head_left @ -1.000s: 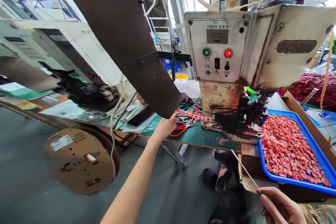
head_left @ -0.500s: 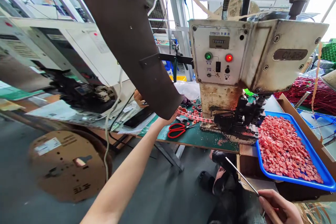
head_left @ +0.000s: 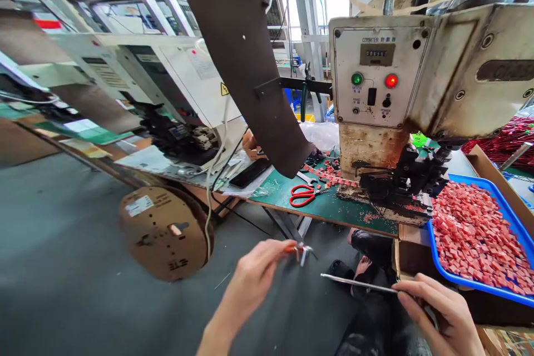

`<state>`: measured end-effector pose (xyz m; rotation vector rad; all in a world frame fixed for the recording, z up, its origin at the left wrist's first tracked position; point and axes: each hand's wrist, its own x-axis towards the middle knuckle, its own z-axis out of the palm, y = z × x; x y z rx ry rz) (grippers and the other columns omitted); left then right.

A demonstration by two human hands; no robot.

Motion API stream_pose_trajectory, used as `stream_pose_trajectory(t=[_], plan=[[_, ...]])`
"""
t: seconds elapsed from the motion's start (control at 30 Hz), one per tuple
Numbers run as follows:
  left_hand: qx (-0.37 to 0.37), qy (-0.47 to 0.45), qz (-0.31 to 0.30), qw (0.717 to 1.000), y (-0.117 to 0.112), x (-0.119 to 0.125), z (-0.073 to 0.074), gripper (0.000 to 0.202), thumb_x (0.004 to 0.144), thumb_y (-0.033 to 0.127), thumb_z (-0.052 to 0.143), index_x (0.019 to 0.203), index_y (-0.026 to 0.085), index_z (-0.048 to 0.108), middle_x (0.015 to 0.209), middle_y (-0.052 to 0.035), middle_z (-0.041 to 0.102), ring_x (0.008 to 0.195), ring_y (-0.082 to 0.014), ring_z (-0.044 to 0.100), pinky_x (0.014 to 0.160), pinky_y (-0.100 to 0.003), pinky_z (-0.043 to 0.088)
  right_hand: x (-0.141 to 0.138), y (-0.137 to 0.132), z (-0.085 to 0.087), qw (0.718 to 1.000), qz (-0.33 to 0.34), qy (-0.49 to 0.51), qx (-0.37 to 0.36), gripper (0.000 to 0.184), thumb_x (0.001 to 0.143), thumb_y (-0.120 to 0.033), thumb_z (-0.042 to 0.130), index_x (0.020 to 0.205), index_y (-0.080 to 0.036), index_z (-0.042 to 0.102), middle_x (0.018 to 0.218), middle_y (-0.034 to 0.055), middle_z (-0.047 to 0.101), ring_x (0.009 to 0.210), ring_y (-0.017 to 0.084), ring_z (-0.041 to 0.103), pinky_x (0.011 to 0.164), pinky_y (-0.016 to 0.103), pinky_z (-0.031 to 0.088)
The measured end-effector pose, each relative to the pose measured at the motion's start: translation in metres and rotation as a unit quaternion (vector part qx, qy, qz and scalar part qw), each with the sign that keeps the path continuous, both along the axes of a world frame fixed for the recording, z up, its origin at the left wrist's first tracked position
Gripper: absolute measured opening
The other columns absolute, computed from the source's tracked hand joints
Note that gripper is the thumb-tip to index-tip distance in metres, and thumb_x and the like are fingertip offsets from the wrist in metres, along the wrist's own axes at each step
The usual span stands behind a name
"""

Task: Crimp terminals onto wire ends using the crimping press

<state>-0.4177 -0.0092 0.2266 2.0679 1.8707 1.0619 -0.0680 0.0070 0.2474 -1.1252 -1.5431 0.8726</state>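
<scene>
In front of the grimy off-white metal press (head_left: pixel 362 147), the left hand (head_left: pixel 254 272) pinches a small orange-and-silver piece (head_left: pixel 298 248), the right hand (head_left: pixel 446 308) a slim silver metal rod (head_left: pixel 359 283) (best gripped lightly, steadily)

One cam's sitting on the person's head over there, looking fwd & down. L hand (head_left: pixel 255 270) & R hand (head_left: pixel 444 308) are showing v. close, low in view; counter machine (head_left: pixel 377 75) is standing farther off, beyond them, w/ floor (head_left: pixel 95 289) spreading below L hand.
</scene>
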Motion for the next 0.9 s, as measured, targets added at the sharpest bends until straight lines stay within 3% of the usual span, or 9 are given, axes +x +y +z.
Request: stream_pose_trajectory(t=[0.13, 0.27, 0.53, 0.77, 0.9], plan=[[0.001, -0.085, -0.073, 0.994, -0.008, 0.063, -0.003, 0.037, 0.093, 0.015, 0.049, 0.111, 0.029, 0.078, 0.095, -0.004, 0.083, 0.081, -0.0164, 0.079, 0.072, -0.02, 0.061, 0.005, 0.004, 0.022, 0.999, -0.003, -0.02, 0.033, 0.029, 0.088, -0.05, 0.073, 0.08, -0.026, 0.085, 0.061, 0.0069, 0.065, 0.05, 0.018, 0.054, 0.046, 0.028, 0.042], [0.037, -0.124, -0.12, 0.984, 0.003, 0.095, 0.001, 0.036, 0.091, 0.009, 0.052, 0.107, 0.028, 0.077, 0.092, -0.0031, 0.082, 0.077, -0.0151, 0.078, 0.07, -0.018, 0.061, 0.028, 0.0, 0.031, 0.996, 0.003, -0.064, 0.069, 0.024, 0.093, -0.043, 0.07, 0.088, -0.025, 0.085, 0.065, 0.0063, 0.067, 0.05, 0.017, 0.056, 0.044, 0.028, 0.042], [0.092, -0.124, -0.183, 0.971, 0.018, 0.115, 0.005, 0.03, 0.095, 0.005, 0.051, 0.106, 0.024, 0.071, 0.088, 0.0012, 0.08, 0.073, -0.0091, 0.077, 0.07, -0.011, 0.058, 0.064, 0.0, 0.049, 0.967, 0.05, -0.203, 0.145, 0.02, 0.099, -0.025, 0.061, 0.097, -0.024, 0.08, 0.071, 0.0045, 0.07, 0.052, 0.016, 0.063, 0.044, 0.023, 0.047], [0.129, 0.01, -0.184, 0.974, 0.02, 0.117, 0.009, 0.026, 0.1, 0.013, 0.047, 0.107, 0.024, 0.07, 0.09, 0.0003, 0.08, 0.075, -0.0104, 0.077, 0.073, -0.014, 0.059, 0.049, 0.004, 0.051, 0.954, 0.072, -0.258, 0.136, 0.026, 0.103, -0.023, 0.053, 0.087, -0.021, 0.074, 0.066, 0.0011, 0.063, 0.053, 0.013, 0.06, 0.048, 0.023, 0.044], [0.123, 0.033, -0.212, 0.969, 0.022, 0.13, 0.013, 0.029, 0.1, 0.011, 0.044, 0.105, 0.024, 0.07, 0.088, 0.0008, 0.079, 0.074, -0.0108, 0.076, 0.072, -0.015, 0.059, 0.041, 0.013, 0.055, 0.955, 0.105, -0.268, 0.075, 0.026, 0.102, -0.022, 0.054, 0.085, -0.02, 0.074, 0.066, 0.0003, 0.065, 0.056, 0.013, 0.06, 0.052, 0.023, 0.044]])
